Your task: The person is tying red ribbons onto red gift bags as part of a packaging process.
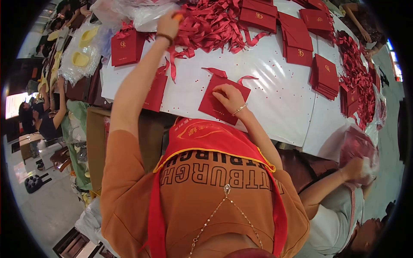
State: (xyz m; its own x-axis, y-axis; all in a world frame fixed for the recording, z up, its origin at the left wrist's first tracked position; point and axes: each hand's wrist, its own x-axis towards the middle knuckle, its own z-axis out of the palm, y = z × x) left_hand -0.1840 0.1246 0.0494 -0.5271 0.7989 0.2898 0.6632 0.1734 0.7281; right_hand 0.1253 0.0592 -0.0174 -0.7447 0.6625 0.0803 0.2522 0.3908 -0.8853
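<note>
A flat red paper bag [219, 111] with a red ribbon at its top edge lies on the white table in front of me. My right hand [230, 96] is on it, fingers bent and closed together against its surface. My left hand [169, 26] reaches far across the table beside a heap of red ribbons [211, 30] and a clear plastic bag [148, 16]. Something orange shows at its fingertips, which are smeared by motion, so what they hold is unclear. Under my left forearm lies another red paper bag [155, 95], partly hidden.
Stacks of red paper bags [258, 18] stand at the back, more [325, 76] to the right. A second ribbon heap [359, 77] runs along the right edge. Cardboard box [97, 146] stands below left. Another person's hand [353, 168] holds a plastic bag at right; other people sit around.
</note>
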